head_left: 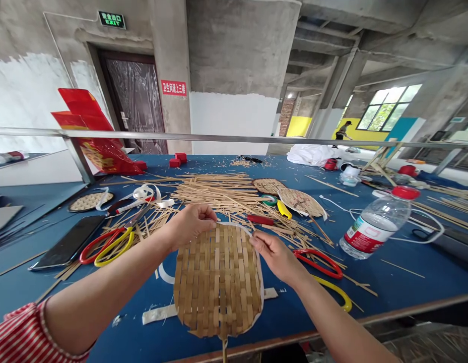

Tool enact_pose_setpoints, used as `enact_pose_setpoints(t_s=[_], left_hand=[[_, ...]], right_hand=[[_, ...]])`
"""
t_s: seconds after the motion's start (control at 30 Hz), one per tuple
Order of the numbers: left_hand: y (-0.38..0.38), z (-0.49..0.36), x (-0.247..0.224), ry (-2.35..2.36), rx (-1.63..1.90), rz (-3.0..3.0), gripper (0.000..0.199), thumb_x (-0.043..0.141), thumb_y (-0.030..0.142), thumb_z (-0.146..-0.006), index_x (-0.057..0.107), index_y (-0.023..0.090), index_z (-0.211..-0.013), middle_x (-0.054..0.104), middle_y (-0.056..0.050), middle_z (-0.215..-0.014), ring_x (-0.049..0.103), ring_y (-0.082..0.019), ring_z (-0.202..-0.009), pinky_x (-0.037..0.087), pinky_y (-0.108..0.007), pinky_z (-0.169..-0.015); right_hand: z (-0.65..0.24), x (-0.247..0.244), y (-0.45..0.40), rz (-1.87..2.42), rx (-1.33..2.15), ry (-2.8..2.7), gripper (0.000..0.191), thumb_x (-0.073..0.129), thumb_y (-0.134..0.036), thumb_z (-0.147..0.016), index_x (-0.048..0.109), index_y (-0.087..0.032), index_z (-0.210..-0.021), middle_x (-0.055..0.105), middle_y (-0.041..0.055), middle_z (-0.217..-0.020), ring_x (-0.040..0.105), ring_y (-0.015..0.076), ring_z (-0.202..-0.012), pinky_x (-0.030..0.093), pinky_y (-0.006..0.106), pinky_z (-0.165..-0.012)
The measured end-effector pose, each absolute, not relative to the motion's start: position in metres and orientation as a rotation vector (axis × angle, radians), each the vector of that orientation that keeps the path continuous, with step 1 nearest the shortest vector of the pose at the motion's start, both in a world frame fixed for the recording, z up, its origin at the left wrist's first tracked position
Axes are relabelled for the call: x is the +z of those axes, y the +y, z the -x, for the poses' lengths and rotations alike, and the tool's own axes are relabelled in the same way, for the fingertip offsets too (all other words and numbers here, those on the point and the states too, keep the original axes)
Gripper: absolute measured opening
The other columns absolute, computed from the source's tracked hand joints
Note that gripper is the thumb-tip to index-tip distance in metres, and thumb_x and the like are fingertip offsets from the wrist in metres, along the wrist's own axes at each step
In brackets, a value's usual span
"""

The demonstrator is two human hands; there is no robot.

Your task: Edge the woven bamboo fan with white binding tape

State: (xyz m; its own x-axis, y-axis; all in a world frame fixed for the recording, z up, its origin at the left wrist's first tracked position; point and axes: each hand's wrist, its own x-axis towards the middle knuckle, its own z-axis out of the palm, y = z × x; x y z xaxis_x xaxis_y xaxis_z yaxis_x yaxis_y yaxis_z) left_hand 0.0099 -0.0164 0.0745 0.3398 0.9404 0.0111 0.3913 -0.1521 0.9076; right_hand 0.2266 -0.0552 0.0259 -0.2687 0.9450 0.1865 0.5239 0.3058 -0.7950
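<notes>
A woven bamboo fan stands upright in front of me, its thin handle pointing down past the table edge. White edging tape runs along its top and right rim; the left rim shows bare strip ends. My left hand is closed on the top left rim, thumb and fingers pinched together. At the upper right rim, my right hand pinches the taped edge. Behind the fan, a flat whitish strip lies on the blue table. Fingertip contact on the far side is hidden.
Many bamboo strips cover the table's middle. Red-and-yellow scissors and a phone lie left; another pair of scissors and a water bottle are right. Two finished-looking fans lie beyond. A metal rail crosses behind.
</notes>
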Motion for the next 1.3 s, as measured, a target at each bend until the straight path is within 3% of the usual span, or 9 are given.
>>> enact_pose_setpoints(t_s=[0.2, 0.43, 0.63, 0.73, 0.83, 0.87, 0.93, 1.07, 1.3], left_hand=[[-0.013, -0.005, 0.071, 1.184, 0.815, -1.668, 0.015, 0.058, 0.026, -0.061, 0.053, 0.016, -0.07, 0.052, 0.004, -0.058, 0.046, -0.008, -0.052, 0.032, -0.019, -0.048], [-0.012, -0.001, 0.068, 1.181, 0.825, -1.666, 0.014, 0.058, 0.026, -0.061, 0.053, 0.016, -0.07, 0.05, 0.005, -0.055, 0.045, -0.008, -0.05, 0.031, -0.019, -0.047], [-0.014, 0.0, 0.071, 1.206, 0.822, -1.657, 0.015, 0.057, 0.027, -0.06, 0.053, 0.016, -0.069, 0.05, 0.005, -0.055, 0.044, -0.008, -0.049, 0.031, -0.019, -0.047], [-0.013, -0.001, 0.071, 1.202, 0.839, -1.677, 0.014, 0.056, 0.025, -0.059, 0.054, 0.016, -0.069, 0.05, 0.005, -0.056, 0.044, -0.008, -0.051, 0.031, -0.019, -0.048], [-0.012, -0.003, 0.07, 1.191, 0.843, -1.71, 0.013, 0.055, 0.025, -0.059, 0.054, 0.016, -0.068, 0.052, 0.005, -0.057, 0.046, -0.009, -0.052, 0.032, -0.02, -0.049], [-0.012, -0.005, 0.071, 1.182, 0.84, -1.72, 0.013, 0.055, 0.025, -0.059, 0.054, 0.017, -0.069, 0.052, 0.004, -0.058, 0.046, -0.009, -0.052, 0.032, -0.02, -0.049], [-0.012, -0.009, 0.072, 1.154, 0.835, -1.737, 0.013, 0.055, 0.024, -0.059, 0.054, 0.017, -0.069, 0.053, 0.004, -0.059, 0.045, -0.009, -0.052, 0.031, -0.02, -0.049], [-0.012, -0.014, 0.075, 1.136, 0.829, -1.787, 0.012, 0.053, 0.024, -0.06, 0.052, 0.018, -0.069, 0.05, 0.005, -0.057, 0.043, -0.009, -0.05, 0.029, -0.019, -0.046], [-0.01, -0.009, 0.074, 1.176, 0.788, -1.936, 0.012, 0.052, 0.028, -0.063, 0.052, 0.018, -0.07, 0.047, 0.005, -0.057, 0.039, -0.009, -0.051, 0.027, -0.019, -0.044]], right_hand=[[-0.232, 0.022, -0.065, 1.332, 1.037, -1.865, 0.04, 0.027, -0.048, -0.084, 0.042, -0.019, -0.061, 0.035, -0.0029, -0.057, 0.035, 0.0105, -0.054, 0.03, 0.022, -0.049], [-0.228, 0.013, -0.073, 1.31, 0.832, -1.942, 0.033, 0.031, -0.043, -0.084, 0.031, -0.02, -0.06, 0.026, -0.0049, -0.059, 0.028, 0.0101, -0.055, 0.026, 0.023, -0.052], [-0.226, 0.006, -0.072, 1.321, 1.05, -1.881, 0.034, 0.039, -0.047, -0.08, 0.036, -0.019, -0.062, 0.025, -0.0056, -0.059, 0.028, 0.0089, -0.055, 0.027, 0.021, -0.051], [-0.232, 0.01, -0.068, 1.366, 1.041, -1.912, 0.035, 0.04, -0.048, -0.079, 0.043, -0.018, -0.064, 0.035, -0.0046, -0.058, 0.037, 0.0099, -0.056, 0.031, 0.022, -0.052], [-0.238, 0.032, -0.056, 1.326, 1.12, -2.008, 0.032, 0.047, -0.047, -0.076, 0.054, -0.018, -0.086, 0.057, 0.0028, -0.081, 0.052, 0.0169, -0.078, 0.04, 0.027, -0.066], [-0.237, 0.042, -0.051, 1.295, 1.079, -1.997, 0.036, 0.047, -0.046, -0.076, 0.052, -0.02, -0.1, 0.057, 0.0051, -0.097, 0.051, 0.0193, -0.09, 0.04, 0.029, -0.074], [-0.232, 0.064, -0.04, 1.283, 0.914, -1.961, 0.035, 0.044, -0.045, -0.078, 0.053, -0.023, -0.104, 0.056, 0.0058, -0.108, 0.05, 0.0212, -0.098, 0.038, 0.032, -0.082], [-0.203, 0.091, -0.021, 1.236, 0.803, -2.115, 0.031, 0.041, -0.043, -0.079, 0.063, -0.021, -0.082, 0.064, 0.0033, -0.085, 0.056, 0.0202, -0.08, 0.04, 0.03, -0.071], [-0.177, 0.093, -0.012, 1.29, 0.779, -2.264, 0.025, 0.043, -0.038, -0.078, 0.056, -0.017, -0.073, 0.057, 0.0001, -0.07, 0.048, 0.0133, -0.063, 0.035, 0.024, -0.056]])
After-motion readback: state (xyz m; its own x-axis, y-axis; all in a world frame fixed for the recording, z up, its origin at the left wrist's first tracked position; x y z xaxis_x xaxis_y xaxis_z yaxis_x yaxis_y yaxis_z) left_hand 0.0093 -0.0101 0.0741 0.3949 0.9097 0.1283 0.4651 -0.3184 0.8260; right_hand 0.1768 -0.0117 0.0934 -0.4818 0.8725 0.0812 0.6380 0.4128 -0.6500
